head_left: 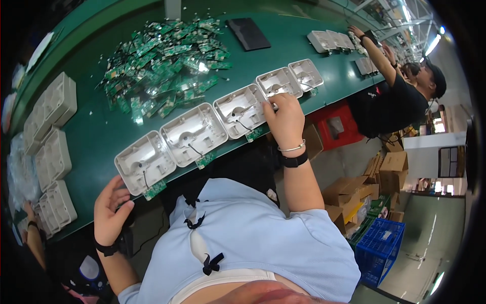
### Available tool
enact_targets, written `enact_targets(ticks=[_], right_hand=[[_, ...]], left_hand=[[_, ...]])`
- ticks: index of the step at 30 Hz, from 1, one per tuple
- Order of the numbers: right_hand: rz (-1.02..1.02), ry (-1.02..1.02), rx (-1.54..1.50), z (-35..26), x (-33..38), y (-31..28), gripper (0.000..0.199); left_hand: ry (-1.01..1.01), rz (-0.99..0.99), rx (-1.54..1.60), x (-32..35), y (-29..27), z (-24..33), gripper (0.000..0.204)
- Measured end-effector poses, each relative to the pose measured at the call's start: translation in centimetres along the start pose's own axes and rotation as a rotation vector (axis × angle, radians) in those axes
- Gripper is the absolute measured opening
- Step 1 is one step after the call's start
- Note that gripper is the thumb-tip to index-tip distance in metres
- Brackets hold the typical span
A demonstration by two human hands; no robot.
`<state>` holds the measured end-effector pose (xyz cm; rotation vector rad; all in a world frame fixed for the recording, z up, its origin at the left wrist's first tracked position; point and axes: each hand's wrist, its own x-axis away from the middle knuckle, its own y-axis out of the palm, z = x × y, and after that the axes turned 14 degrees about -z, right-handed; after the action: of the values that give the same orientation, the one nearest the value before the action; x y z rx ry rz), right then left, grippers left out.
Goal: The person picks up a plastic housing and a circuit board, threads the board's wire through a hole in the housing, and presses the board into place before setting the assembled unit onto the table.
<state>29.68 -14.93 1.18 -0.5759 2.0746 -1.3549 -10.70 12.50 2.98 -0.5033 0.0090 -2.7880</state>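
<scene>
Several white plastic housings stand in a row along the near edge of the green table, open side up. Small green circuit boards hang by dark wires from their near sides. My left hand (pixel 112 212) is beside the near left corner of the leftmost housing (pixel 134 159), thumb and fingers apart, nothing in it. My right hand (pixel 287 117) reaches into the second housing from the right (pixel 277 80). Its fingers are bent together at the near wall and hide whatever they pinch. A circuit board (pixel 155 190) dangles below the leftmost housing.
A large heap of green circuit boards (pixel 162 66) covers the far middle of the table (pixel 96 152). Near it lies a flat black tray (pixel 248 34). Stacked white housings (pixel 53 101) stand at the left. Other people work at both ends. A red crate (pixel 336 126) stands to the right.
</scene>
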Motion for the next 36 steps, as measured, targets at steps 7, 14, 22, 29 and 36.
enact_targets(ticks=[7, 14, 22, 29, 36], right_hand=[[0.105, 0.057, 0.029, 7.4, -2.0, -1.0, 0.015], [0.109, 0.207, 0.119, 19.4, -6.7, -3.2, 0.019], [0.063, 0.449, 0.188, 32.0, -11.7, -6.6, 0.026], [0.041, 0.466, 0.212, 38.0, -13.1, -7.0, 0.021], [0.334, 0.21, 0.145, 37.6, -12.9, -7.0, 0.024]], left_hand=[[0.016, -0.191, 0.048, -4.2, 5.4, 2.9, 0.082], [0.124, -0.422, 0.059, -13.7, 12.5, 4.5, 0.084], [0.134, -0.592, 0.207, -26.1, 21.1, 7.5, 0.08], [0.119, -0.617, 0.355, -30.6, 25.5, 9.3, 0.074], [0.184, -0.681, 0.382, -31.9, 27.2, 9.3, 0.075]])
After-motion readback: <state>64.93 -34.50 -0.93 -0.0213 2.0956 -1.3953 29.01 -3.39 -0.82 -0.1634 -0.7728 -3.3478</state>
